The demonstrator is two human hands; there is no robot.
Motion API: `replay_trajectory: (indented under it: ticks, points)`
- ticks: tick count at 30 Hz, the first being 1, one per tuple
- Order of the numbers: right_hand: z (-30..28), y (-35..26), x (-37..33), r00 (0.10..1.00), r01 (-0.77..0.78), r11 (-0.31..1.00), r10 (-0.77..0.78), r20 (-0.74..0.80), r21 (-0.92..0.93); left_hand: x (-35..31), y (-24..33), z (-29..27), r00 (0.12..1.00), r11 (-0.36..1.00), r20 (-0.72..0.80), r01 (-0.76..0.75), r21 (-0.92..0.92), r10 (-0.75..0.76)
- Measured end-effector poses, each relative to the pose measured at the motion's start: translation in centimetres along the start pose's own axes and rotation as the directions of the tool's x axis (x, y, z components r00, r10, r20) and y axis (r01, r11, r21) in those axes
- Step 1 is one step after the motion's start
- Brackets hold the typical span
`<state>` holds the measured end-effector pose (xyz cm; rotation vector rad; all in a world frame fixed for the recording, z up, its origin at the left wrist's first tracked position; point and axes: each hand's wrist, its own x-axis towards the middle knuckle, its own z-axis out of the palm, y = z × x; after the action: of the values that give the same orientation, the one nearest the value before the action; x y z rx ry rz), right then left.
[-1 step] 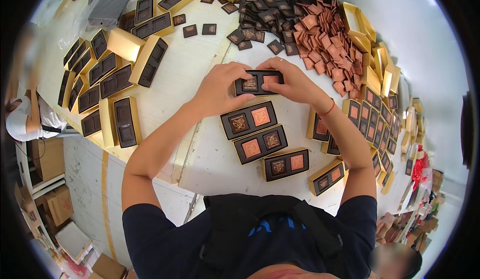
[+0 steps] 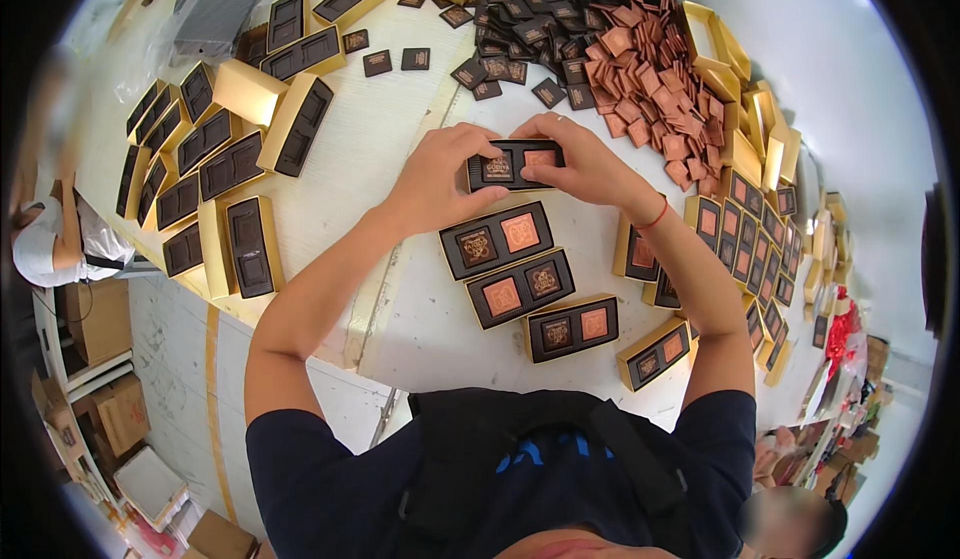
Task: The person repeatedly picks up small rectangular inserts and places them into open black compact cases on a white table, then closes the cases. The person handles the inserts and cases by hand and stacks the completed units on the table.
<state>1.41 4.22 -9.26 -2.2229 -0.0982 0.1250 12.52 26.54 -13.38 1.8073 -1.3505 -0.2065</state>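
Observation:
My left hand [image 2: 440, 177] and my right hand [image 2: 585, 164] together hold a dark two-slot tray [image 2: 515, 166] over the white table [image 2: 390, 129]. The tray carries a dark square packet on the left and a copper one on the right. Just below it lie three filled trays [image 2: 497, 240], [image 2: 520, 288], [image 2: 572, 328], the last set in a gold box. Beyond my hands spread a pile of dark square packets [image 2: 520, 19] and a pile of copper square packets [image 2: 650, 89]. A red cord circles my right wrist.
Gold boxes with empty dark trays [image 2: 250, 149] crowd the table's left part. Filled gold boxes [image 2: 750, 244] line the right edge, with empty gold lids [image 2: 745, 109] behind. A plastic bag of grey inserts [image 2: 215, 14] lies far left. Cardboard boxes [image 2: 100, 399] stand on the floor.

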Motion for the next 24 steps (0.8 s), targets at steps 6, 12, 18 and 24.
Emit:
replay_trajectory:
  ticks: [6,12,18,24]
  points:
    - [-0.2,1.3,-1.0,0.991,0.129,0.992,-0.129,-0.042,-0.017,0.5,0.2,0.0,0.997,0.993,-0.031,-0.071,0.099,0.074]
    - [-0.4,0.2,-0.9,0.976,0.197,0.964,-0.209,-0.053,-0.176,0.2,0.1,0.3,0.993,0.997,-0.095,-0.058,0.058,0.064]
    - [0.0,-0.7,-0.6,0.943,0.287,0.898,-0.327,-0.069,-0.334,-0.1,-0.1,0.3,0.988,0.978,-0.065,-0.130,0.162,0.142]
    - [-1.0,-0.6,-4.1,0.985,0.081,0.974,-0.110,-0.130,-0.211,-0.4,0.0,-7.1,0.919,0.895,-0.393,0.155,0.418,0.024]
